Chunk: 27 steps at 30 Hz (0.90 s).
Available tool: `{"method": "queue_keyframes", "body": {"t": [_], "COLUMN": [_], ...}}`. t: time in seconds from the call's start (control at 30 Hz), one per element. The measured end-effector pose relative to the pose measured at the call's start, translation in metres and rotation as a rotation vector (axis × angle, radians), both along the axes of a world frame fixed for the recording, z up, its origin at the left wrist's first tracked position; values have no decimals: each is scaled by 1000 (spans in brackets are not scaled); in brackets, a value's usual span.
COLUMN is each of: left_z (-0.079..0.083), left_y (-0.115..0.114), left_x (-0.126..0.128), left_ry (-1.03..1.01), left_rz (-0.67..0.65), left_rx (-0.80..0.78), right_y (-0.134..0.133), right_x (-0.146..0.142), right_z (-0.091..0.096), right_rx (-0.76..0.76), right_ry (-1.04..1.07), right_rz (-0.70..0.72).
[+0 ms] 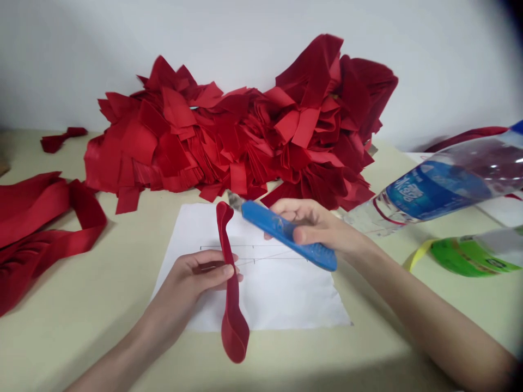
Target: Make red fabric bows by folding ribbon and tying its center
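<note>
Between the thumb and fingers of my left hand [204,275] is a red ribbon bow [233,305], pinched at its middle with a loop at each end. It is held upright above a white sheet of paper [286,299] marked with ruled lines. My right hand [312,223] is closed around a blue utility knife [265,218]. The knife's metal blade [234,201] sticks out to the left, close beside the bow's upper loop; whether they touch I cannot tell.
A big heap of cut red ribbon pieces [229,136] lies along the wall. Long red ribbon [44,234] spreads at the left, with a small red bow [61,139] behind it. At the right are a clear plastic bottle with a blue label [437,188] and a green-labelled bottle [474,255].
</note>
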<state>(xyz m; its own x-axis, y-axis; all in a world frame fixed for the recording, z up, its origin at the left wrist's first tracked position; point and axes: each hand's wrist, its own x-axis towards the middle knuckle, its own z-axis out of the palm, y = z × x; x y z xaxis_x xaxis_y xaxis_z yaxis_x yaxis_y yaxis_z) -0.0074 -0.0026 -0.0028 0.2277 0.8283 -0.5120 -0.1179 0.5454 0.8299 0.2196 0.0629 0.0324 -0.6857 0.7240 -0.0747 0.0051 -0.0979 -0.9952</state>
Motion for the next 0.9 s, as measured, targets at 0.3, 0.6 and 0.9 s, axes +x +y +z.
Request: {"method": "queue_keyframes", "body": {"t": [0.3,0.6,0.9], "left_z": [-2,3,-1], "left_y": [4,2,2], "left_x": [-3,-1,-2], "left_ry": [77,152,139], "left_rz": [25,83,92], "left_rx": [-31,43,54], "right_y": [3,-7,-10], "right_x": [11,12,4], "right_z": [-9,-15,-18], "right_rx": [128,197,-201], "right_ry": [-215,-436,-487], "right_rz": [490,347,206]}}
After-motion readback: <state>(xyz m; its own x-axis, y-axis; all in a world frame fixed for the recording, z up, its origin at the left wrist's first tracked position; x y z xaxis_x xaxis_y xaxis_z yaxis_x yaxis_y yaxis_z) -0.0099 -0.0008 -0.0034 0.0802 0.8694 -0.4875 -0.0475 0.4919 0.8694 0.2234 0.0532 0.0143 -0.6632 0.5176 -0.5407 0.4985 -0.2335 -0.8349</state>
